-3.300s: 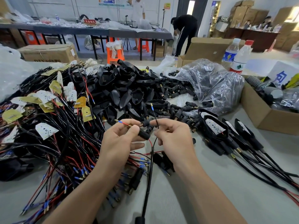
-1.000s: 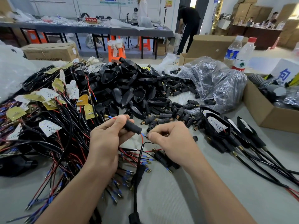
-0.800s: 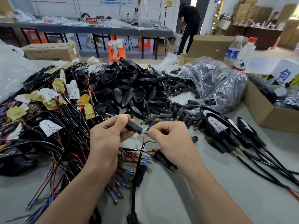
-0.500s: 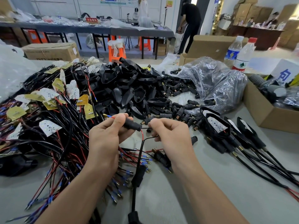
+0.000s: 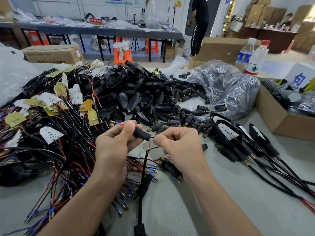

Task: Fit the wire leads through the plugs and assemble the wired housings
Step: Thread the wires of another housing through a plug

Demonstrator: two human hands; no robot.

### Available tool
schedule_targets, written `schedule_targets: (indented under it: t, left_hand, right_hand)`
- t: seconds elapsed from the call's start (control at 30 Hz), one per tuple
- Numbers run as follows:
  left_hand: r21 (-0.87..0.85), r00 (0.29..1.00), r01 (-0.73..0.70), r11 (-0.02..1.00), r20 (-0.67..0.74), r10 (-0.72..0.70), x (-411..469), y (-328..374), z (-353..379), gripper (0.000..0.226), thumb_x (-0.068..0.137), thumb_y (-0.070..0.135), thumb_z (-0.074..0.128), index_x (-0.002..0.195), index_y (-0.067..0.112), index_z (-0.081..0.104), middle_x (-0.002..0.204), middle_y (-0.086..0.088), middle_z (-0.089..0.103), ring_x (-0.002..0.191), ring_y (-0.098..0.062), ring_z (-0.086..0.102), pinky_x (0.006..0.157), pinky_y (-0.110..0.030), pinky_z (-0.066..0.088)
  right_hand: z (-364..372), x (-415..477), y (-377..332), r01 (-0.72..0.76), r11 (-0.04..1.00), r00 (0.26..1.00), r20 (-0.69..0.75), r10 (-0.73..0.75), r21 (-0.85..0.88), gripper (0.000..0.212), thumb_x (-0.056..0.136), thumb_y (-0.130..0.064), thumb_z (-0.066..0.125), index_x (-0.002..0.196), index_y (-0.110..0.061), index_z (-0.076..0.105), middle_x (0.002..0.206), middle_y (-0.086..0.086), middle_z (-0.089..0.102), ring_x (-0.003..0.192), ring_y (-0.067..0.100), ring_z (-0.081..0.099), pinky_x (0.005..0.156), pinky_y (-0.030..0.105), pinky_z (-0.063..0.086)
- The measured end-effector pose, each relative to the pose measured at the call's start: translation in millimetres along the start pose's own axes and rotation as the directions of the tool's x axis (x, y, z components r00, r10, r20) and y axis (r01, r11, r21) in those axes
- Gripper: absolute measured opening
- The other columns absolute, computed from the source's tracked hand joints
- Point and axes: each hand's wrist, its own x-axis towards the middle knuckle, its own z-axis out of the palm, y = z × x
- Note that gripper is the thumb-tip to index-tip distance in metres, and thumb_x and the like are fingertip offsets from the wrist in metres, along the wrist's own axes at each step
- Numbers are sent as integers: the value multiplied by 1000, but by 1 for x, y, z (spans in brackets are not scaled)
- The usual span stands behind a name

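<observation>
My left hand (image 5: 113,144) grips a black plug (image 5: 142,133) between thumb and fingers. A red lead with a blue-sleeved tip (image 5: 119,123) sticks out of the plug's far end. My right hand (image 5: 179,143) pinches a thin black lead (image 5: 153,137) right at the plug's near opening. Both leads come from a black cable (image 5: 143,176) that hangs down toward me between my forearms. Loose black plugs (image 5: 185,116) and a heap of black housings (image 5: 136,92) lie behind my hands.
A tangle of red and black wired boards (image 5: 51,120) fills the left. Assembled housings with cables (image 5: 238,138) lie at the right. Behind them are a clear plastic bag (image 5: 230,89), two bottles (image 5: 252,58) and a cardboard box (image 5: 281,120).
The red lead now pokes farther out of the plug. My right hand has let go of the red lead and moved to the black lead at the plug's opening.
</observation>
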Motion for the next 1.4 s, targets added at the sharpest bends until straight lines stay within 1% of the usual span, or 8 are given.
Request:
schedule_targets:
  t: [0.2,0.5,0.63,0.73,0.9,1.07,1.23,1.4]
  left_hand:
    - [-125,998,58,991,-22,-61,5,0,-3,16,79,24,71,74,11,79,90,-12,80,84,-21,79,66,-24,61]
    - [-83,998,52,995,36,-49,5,-8,-4,18,75,27,73,80,10,76,93,-14,79,87,-22,78,69,-24,61]
    - [-118,998,63,991,33,-60,7,-5,-4,18,80,24,71,85,7,73,94,-13,80,82,-20,78,66,-22,61]
    - [-151,997,71,986,53,-63,6,-3,-2,20,83,22,68,90,3,69,90,-11,79,75,-20,78,61,-23,61]
    - [-143,997,51,988,70,-41,5,-4,-3,13,80,22,69,77,12,76,90,-13,79,78,-21,79,61,-24,61]
    - [-153,993,78,985,103,-63,7,-5,-3,20,77,22,70,94,11,68,95,-13,79,88,-22,79,67,-24,61]
    - [-160,991,73,984,125,-53,12,-2,-6,10,78,24,67,83,15,68,98,-10,80,88,-20,78,69,-25,61]
    - [-265,970,169,949,214,-113,12,2,-8,18,80,22,65,96,15,65,104,-8,80,96,-18,77,70,-25,61]
  right_hand:
    - [-7,2,-1,-68,990,993,100,55,126,13,79,-24,70,72,-17,77,65,13,69,52,13,53,53,29,42]
    - [5,-5,2,137,952,987,-48,-155,-273,20,80,-28,73,61,-27,70,47,-13,52,45,5,45,44,16,32]
    - [-1,1,-2,-181,971,975,161,156,156,30,94,-32,64,74,-14,78,66,8,70,53,15,51,53,29,40]
    - [-4,3,-3,-317,879,929,305,211,357,38,102,-18,56,72,-11,78,73,8,72,54,14,56,49,19,42]
    - [-4,2,-1,-270,901,934,320,160,338,30,98,-12,62,73,-11,79,73,11,73,53,15,59,48,19,44]
    - [-2,0,3,-87,996,986,143,90,-29,22,87,-39,71,75,-21,78,54,6,67,45,12,54,48,24,40]
    - [-6,1,-4,-300,894,914,369,169,332,24,100,-11,57,89,-3,77,79,13,74,49,13,57,43,18,38]
    - [-3,0,-7,-375,829,881,437,180,414,20,98,1,57,89,-1,75,73,14,71,45,9,49,42,15,34]
